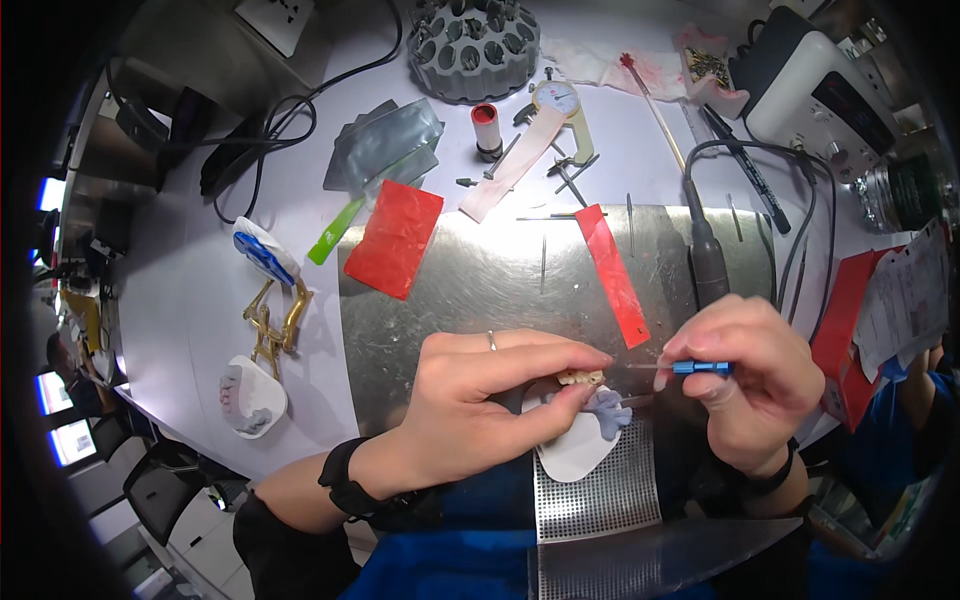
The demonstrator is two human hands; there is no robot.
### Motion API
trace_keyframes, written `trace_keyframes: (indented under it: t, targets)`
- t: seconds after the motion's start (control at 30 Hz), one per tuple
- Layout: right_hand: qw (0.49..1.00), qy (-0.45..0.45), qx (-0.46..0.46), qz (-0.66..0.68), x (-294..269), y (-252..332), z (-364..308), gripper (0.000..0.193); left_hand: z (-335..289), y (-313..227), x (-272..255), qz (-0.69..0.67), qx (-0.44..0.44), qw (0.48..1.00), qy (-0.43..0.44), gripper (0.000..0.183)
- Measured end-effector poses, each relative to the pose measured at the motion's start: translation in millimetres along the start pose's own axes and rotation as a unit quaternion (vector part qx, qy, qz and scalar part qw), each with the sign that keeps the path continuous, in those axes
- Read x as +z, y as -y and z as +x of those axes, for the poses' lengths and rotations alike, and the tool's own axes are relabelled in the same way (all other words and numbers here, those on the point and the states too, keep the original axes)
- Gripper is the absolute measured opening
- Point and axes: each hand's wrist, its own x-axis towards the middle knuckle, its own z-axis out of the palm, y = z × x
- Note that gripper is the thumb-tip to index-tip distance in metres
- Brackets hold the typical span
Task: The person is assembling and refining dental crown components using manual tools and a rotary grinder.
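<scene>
My left hand pinches a tooth-coloured dental bridge between thumb and fingertips. Just below it is a white plaster dental model with blue-grey gum material; whether the bridge touches the model I cannot tell. In my right hand is a small screwdriver with a blue handle, held between thumb and fingers. Its thin shaft points left at the bridge, a short gap apart. Above the hands, a red strip lies on the metal plate.
Around the plate lie a red sheet, a corded handpiece, a dial caliper and several thin burs. A grey tool holder stands at the back. To the left are a brass-coloured articulator and another plaster model.
</scene>
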Motion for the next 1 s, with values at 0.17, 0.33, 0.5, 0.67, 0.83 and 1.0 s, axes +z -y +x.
trace_keyframes:
  t: [0.17,0.33,0.5,0.67,0.83,1.0]
  targets:
    - [0.996,0.039,-0.065,-0.041,3.4,1.0,4.7,0.029,2.0,-1.6,1.1,0.007,0.004,1.000,-0.012,0.024]
    - [0.994,0.062,-0.070,-0.049,4.3,1.6,7.2,0.029,4.6,-0.1,1.9,0.013,0.020,1.000,-0.014,0.022]
    - [0.989,0.077,-0.102,-0.079,3.1,1.0,10.3,0.031,7.2,-0.4,4.0,0.014,0.012,1.000,-0.013,0.023]
    - [0.985,0.062,-0.141,-0.084,10.0,-4.6,10.8,0.029,4.9,-2.8,2.2,0.042,0.003,0.999,-0.010,0.023]
    - [0.989,0.039,-0.118,-0.081,18.3,-8.5,7.5,0.024,2.6,-0.6,5.4,0.047,-0.016,0.999,-0.017,0.020]
    - [0.995,0.010,-0.077,-0.068,17.3,-4.2,6.5,0.020,4.9,-3.6,5.2,0.071,-0.011,0.997,-0.020,0.018]
